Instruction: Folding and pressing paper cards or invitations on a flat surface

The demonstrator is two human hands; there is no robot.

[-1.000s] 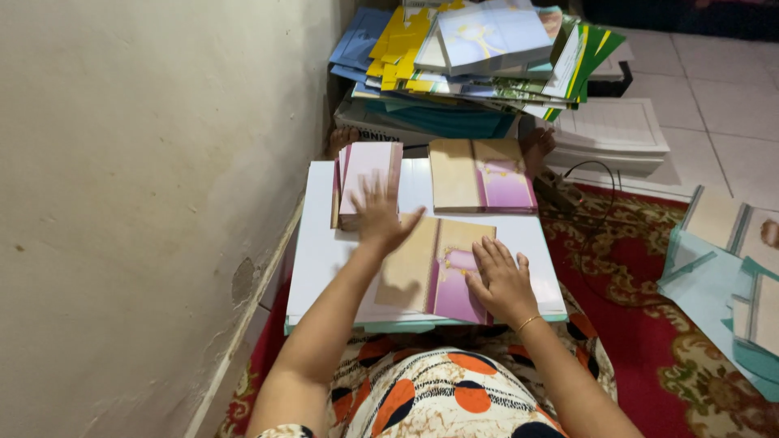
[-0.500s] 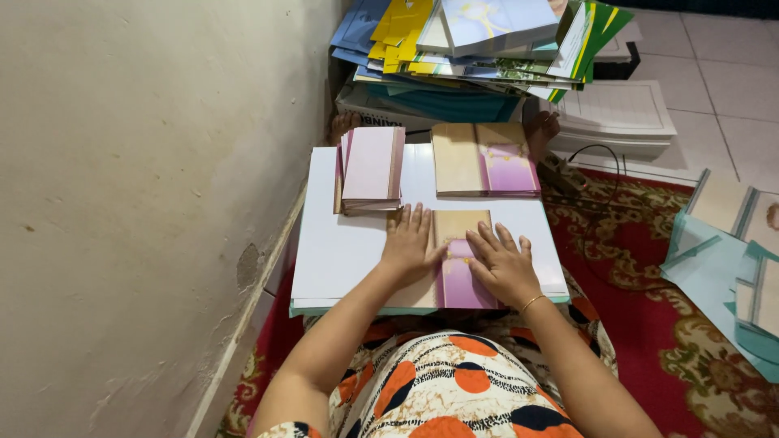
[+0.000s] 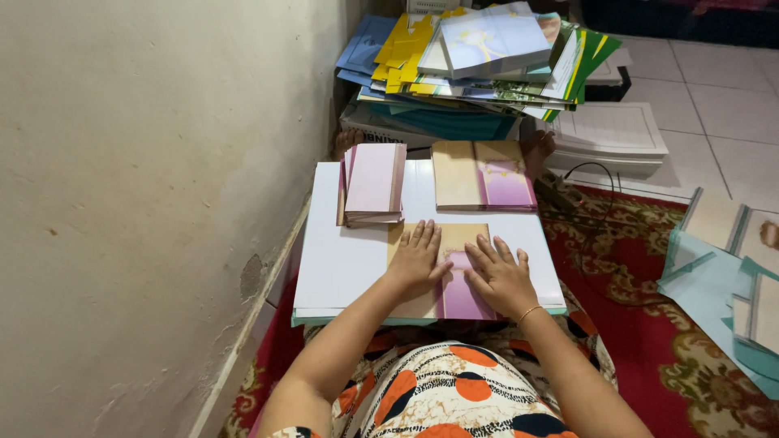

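Note:
A tan and purple card point(image 3: 458, 292) lies flat on a white board point(image 3: 345, 259) across my lap. My left hand point(image 3: 418, 259) presses on the card's tan left part, fingers spread. My right hand point(image 3: 501, 272) rests flat on its purple right part, beside the left hand. Behind the card, at the left, stands a stack of folded pink cards point(image 3: 373, 182). At the right lies a stack of flat tan and purple cards point(image 3: 483, 174).
A wall point(image 3: 146, 162) runs along the left. Behind the board is a tall heap of coloured paper sheets and booklets point(image 3: 479, 57), with white sheets point(image 3: 608, 134) beside it. A red patterned rug point(image 3: 633, 268) and teal folders point(image 3: 722, 276) lie at the right.
My left hand came back from the pink stack to the card in front of me. Both hands now lie flat on it, close together.

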